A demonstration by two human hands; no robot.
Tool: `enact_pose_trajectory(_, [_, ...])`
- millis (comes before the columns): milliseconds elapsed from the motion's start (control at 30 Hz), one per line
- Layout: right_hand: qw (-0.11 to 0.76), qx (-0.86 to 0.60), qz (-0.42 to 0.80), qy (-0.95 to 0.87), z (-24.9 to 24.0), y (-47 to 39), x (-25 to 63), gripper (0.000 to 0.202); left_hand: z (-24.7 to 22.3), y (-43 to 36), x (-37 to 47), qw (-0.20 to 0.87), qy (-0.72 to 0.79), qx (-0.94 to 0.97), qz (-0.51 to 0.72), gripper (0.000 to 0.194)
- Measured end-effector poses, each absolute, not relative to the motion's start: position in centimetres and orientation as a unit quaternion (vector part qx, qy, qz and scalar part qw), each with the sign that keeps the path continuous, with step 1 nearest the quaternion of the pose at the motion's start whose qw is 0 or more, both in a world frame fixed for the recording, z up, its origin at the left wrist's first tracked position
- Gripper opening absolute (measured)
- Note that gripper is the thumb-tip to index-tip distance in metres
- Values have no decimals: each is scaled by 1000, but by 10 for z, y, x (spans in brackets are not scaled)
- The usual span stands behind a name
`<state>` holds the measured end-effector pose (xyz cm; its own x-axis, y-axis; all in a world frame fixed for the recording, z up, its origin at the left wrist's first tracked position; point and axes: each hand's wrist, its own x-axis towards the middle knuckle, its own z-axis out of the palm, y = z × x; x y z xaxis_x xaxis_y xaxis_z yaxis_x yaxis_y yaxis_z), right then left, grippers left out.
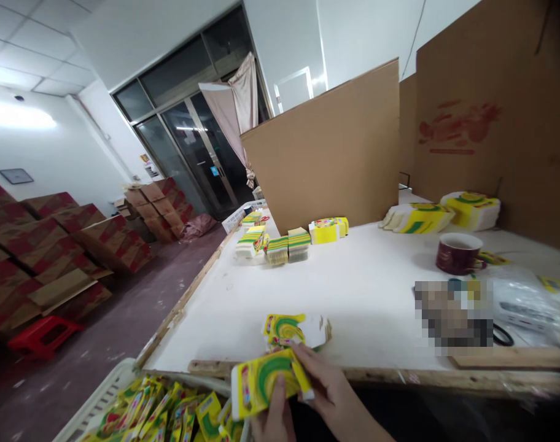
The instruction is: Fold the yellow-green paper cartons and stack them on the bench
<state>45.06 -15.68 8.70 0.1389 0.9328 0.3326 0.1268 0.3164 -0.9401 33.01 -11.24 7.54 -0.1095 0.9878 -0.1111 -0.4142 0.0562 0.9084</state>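
A yellow and green carton [256, 383] is held between my two hands at the table's front edge. My left hand [274, 412] grips its lower side, the thumb lying over the printed face. At the carton's right end, the fingers of my right hand [323, 383] are closed on its edge. Just beyond, a small pile of flat cartons [284, 329] lies on the white table [353, 276]. Below and to the left, a white basket [102, 393] holds many yellow packets [155, 411].
Stacks of cartons [298, 242] stand along the table's far side before a cardboard panel [330, 153]. More stacks [418, 218] sit at the back right. A dark red mug [455, 255] and a plastic bag [524, 301] are on the right. A red stool [45, 334] stands left.
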Motion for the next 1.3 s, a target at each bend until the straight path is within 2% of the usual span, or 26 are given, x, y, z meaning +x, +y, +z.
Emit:
enact_pose_trajectory(100, [555, -441, 289, -644, 93, -162, 440, 50, 77, -118, 330, 601, 408, 298, 619, 64])
enact_pose_trajectory(233, [526, -445, 287, -666, 102, -164, 432, 40, 89, -128, 331, 616, 415, 261, 616, 59])
enact_pose_trajectory(400, [562, -470, 282, -619, 103, -164, 429, 33, 99, -134, 330, 609, 418, 300, 604, 46])
enact_pose_trajectory(567, [528, -460, 297, -649, 107, -165, 430, 36, 99, -132, 328, 601, 403, 321, 611, 51])
enact_pose_trajectory(767, [580, -461, 285, -608, 101, -158, 420, 30, 92, -131, 329, 566, 432, 308, 630, 54])
enact_pose_trajectory(967, [532, -450, 312, -645, 103, -162, 426, 34, 96, -130, 329, 586, 425, 271, 635, 51])
enact_pose_trajectory(1100, [554, -477, 314, -605, 103, -162, 423, 34, 95, -130, 329, 594, 409, 270, 637, 50])
enact_pose_trajectory(1300, [536, -471, 311, -628, 104, -161, 421, 33, 98, -127, 328, 599, 416, 264, 631, 63])
